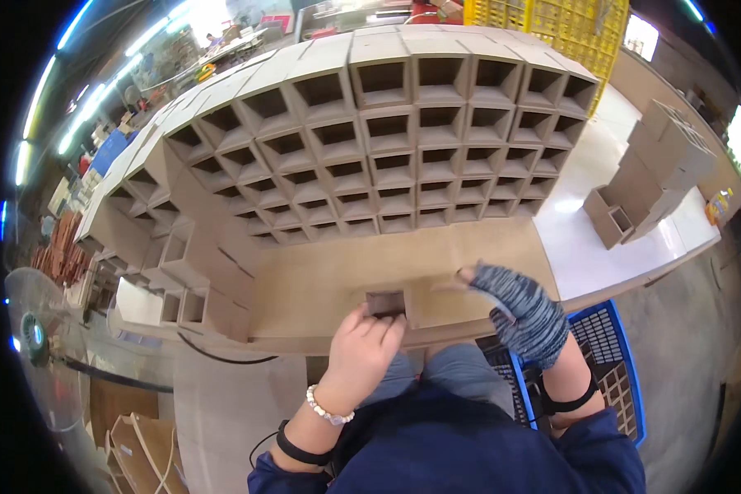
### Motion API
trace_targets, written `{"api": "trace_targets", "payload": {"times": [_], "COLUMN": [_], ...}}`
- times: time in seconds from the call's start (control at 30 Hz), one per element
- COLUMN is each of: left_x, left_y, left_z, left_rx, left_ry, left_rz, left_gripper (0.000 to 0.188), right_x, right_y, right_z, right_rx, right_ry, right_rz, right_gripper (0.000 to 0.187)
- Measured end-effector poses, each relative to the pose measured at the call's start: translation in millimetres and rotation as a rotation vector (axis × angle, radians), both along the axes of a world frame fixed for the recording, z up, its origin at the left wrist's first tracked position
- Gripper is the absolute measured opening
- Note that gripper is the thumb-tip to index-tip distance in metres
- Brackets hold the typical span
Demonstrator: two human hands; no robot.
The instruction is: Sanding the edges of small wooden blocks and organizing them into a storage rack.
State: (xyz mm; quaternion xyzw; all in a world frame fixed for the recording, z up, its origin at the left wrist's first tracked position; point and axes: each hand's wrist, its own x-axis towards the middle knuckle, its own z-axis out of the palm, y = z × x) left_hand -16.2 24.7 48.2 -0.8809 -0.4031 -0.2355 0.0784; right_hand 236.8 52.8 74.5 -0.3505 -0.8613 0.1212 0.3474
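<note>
My left hand (365, 346) grips a small box (387, 303) before it, apparently for steadiness; my gloved right hand (522, 313) hovers half-curled, its hold too blurred to tell.

Surroundings of the workplace. Upper right: yellow crates (543, 29), with a bright window (640, 37) beyond. Far right: a bottle (719, 206) with yellow contents, near the right end of the table (568, 263). Upper left: tube lights (144, 37) in rows overhead; below them, a blue object (112, 152), its kind unclear. Left: a reddish-brown pile (58, 255) and, nearer, a fan (33, 336) with a transparent rim. Lower left: a dark cable (222, 356) below the table edge; an open carton (144, 449) on the floor (683, 346).
</note>
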Motion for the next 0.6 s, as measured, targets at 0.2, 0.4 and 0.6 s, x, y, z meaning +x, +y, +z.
{"api": "trace_targets", "payload": {"times": [0.2, 0.4, 0.6], "left_x": [7.1, -23.0, -33.4], "left_y": [24.7, 19.7, 3.6], "left_z": [-20.0, -40.8, -40.5], "left_rx": [-0.094, -0.473, -0.495], "left_ry": [-0.527, -1.282, -1.333], "left_rz": [-0.052, 0.176, 0.295], "left_gripper": [0.033, 0.027, 0.028], "right_x": [-26.1, -62.9, -72.1], "right_y": [-25.4, -25.5, 4.9], "right_z": [-20.9, -33.9, -40.6], "right_rx": [-0.158, -0.253, -0.210], "right_ry": [-0.067, -0.310, -0.193], "right_rz": [0.311, 0.138, 0.083], "right_gripper": [0.044, 0.047, 0.029]}}
